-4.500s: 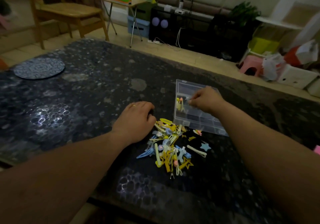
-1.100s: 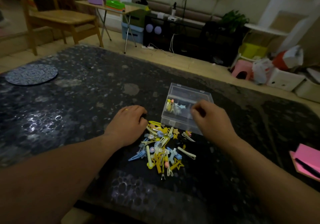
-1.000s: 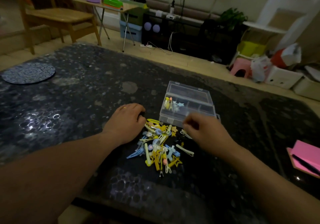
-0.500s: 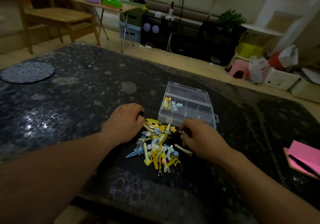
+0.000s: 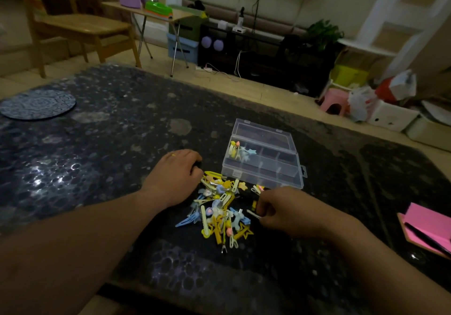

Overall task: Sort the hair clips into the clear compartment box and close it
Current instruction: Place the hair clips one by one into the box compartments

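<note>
A dark, mottled worktop (image 5: 102,144) carries everything here. In the middle lies a loose pile of hair clips (image 5: 219,207), pastel blue, yellow, pink and white, heaped with their long axes running every which way; several of the yellow ones near the front lie roughly toward the person, and a blue snap clip (image 5: 186,220) at the left edge of the pile points out to the lower left.

Just beyond the pile sits the clear compartment box (image 5: 264,166), open, its lid (image 5: 261,135) laid back flat on the far side. The box's long axis runs from near-left to far-right, slightly skewed to the worktop edge. A few clips (image 5: 240,152) already sit in its far-left compartment; the other compartments look bare, though the clear plastic makes that hard to judge.

The left hand (image 5: 175,175) rests knuckles up on the worktop, touching the pile's left rim, its fingers curled under; whether that grip holds anything cannot be told. A ring shows on one finger.

The right hand (image 5: 290,212) is at the pile's right side, just in front of the box, its fingers bent together in a pinch around a pale, slim clip (image 5: 253,214) whose end sticks out to the left, lying almost flat.

A round patterned mat (image 5: 37,103) lies at the far left of the worktop, well apart, and a pink notebook (image 5: 429,229) sits at the right edge.
</note>
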Motion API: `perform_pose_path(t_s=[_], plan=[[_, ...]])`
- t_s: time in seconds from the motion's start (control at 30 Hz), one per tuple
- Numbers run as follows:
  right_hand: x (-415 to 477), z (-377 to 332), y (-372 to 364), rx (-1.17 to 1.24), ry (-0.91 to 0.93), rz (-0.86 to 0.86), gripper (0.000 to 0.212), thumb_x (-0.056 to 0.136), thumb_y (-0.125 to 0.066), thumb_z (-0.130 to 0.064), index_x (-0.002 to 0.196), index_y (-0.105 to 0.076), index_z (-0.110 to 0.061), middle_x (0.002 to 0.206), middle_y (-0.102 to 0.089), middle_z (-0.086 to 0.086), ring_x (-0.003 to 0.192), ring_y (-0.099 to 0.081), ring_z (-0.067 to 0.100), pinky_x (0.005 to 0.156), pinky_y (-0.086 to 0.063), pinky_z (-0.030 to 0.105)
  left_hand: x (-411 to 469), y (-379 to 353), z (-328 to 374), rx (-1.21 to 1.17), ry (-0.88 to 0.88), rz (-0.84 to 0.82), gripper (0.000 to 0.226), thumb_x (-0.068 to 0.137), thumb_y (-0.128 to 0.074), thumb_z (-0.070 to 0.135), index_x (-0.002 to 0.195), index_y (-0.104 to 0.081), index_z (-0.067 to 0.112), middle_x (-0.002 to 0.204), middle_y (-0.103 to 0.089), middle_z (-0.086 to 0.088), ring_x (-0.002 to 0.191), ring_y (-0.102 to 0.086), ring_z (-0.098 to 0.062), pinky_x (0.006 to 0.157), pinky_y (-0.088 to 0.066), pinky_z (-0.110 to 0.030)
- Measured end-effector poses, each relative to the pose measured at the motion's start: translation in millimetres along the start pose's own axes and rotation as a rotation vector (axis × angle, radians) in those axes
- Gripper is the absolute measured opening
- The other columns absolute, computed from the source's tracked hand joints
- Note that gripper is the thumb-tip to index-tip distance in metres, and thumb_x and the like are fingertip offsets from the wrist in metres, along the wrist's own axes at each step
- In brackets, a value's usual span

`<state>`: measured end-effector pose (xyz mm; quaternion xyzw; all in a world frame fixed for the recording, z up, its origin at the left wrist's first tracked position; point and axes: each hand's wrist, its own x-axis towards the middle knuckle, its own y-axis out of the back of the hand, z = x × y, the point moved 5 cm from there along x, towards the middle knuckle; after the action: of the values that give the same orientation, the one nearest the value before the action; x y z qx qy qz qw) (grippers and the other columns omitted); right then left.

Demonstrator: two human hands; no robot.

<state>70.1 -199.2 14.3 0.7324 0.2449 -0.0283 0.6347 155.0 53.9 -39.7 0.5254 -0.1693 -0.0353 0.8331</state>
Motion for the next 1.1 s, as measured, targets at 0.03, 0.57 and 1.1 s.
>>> perform_pose_path(t_s=[0.03,0.57,1.1], plan=[[-1.5,0.8,5.9,0.056,0.0,0.008,0.006,0.1,-0.069,-0.032,0.106,-0.07,-0.032,0.098,-0.068,-0.01,0.088,-0.066,0.005,0.082,-0.059,0.028,0.1,-0.2,-0.2,-0.002,0.0,0.0,0.039,0.098,-0.044,0.031,0.131,-0.062,0.021,0.133,-0.063,0.004,0.123,-0.055,-0.015,0.112,-0.036,-0.035],[142.8,43.7,63.7,0.217,-0.337,0.321,0.016,0.099,-0.068,-0.019,0.087,-0.077,-0.014,0.09,-0.075,0.009,0.082,-0.069,0.024,0.069,-0.056,0.034,0.1,-5.3,-6.6,-0.008,0.0,-0.007,0.043,0.093,-0.038,0.039,0.128,-0.061,0.026,0.129,-0.062,0.008,0.121,-0.053,-0.014,0.115,-0.035,-0.035],[93.4,27.3,28.6,0.22,-0.152,0.599,0.019,0.106,-0.058,-0.043,0.094,-0.066,-0.03,0.088,-0.064,-0.008,0.083,-0.061,0.01,0.083,-0.058,0.047,0.7,-4.1,-3.5,-0.011,-0.013,-0.016,0.054,0.089,-0.029,0.044,0.127,-0.062,0.025,0.13,-0.063,0.006,0.122,-0.054,-0.014,0.115,-0.036,-0.039]])
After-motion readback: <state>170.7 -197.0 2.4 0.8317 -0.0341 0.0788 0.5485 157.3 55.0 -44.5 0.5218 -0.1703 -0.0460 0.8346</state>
